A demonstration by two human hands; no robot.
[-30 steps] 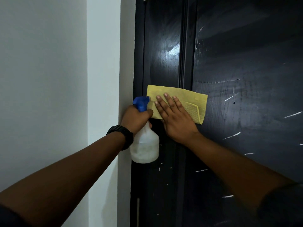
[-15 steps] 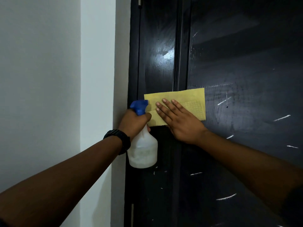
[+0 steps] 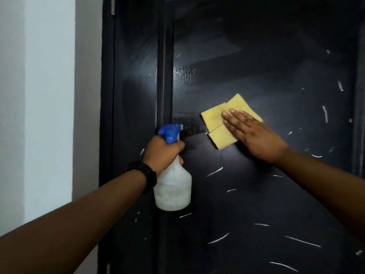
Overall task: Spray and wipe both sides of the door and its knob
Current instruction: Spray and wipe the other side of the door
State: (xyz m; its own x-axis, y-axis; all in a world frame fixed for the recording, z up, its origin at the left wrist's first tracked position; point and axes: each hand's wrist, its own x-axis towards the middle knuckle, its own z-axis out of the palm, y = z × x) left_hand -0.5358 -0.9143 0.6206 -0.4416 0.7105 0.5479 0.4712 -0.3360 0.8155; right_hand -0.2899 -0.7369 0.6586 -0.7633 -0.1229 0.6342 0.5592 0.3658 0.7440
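While the person stands close to the dark door (image 3: 256, 56), the left hand (image 3: 162, 153) grasps the neck of the spray bottle (image 3: 173, 186), with the fingers curled round it just under the blue head. The bottle hangs upright, its long axis vertical, in front of the left part of the door. Its nozzle points to the right, toward the yellow cloth (image 3: 215, 119).

The cloth is folded and lies against the door panel, up and to the right of the bottle and apart from it. It is turned like a diamond, with one corner up. The right hand (image 3: 254, 135) lies flat on it, fingers straight and together, pointing up and to the left, and presses it on the door.

The hand covers the right part of the cloth, so I cannot tell its long axis. The trigger is hidden inside the left fist. The door is cut off at the top, the bottom and the right. Pale streaks (image 3: 215, 172) are scattered over the panel; whether they are scratches or liquid is hard to make out. A black watch (image 3: 146, 175) sits on the left wrist, and a white wall (image 3: 49, 95) stands to the left.
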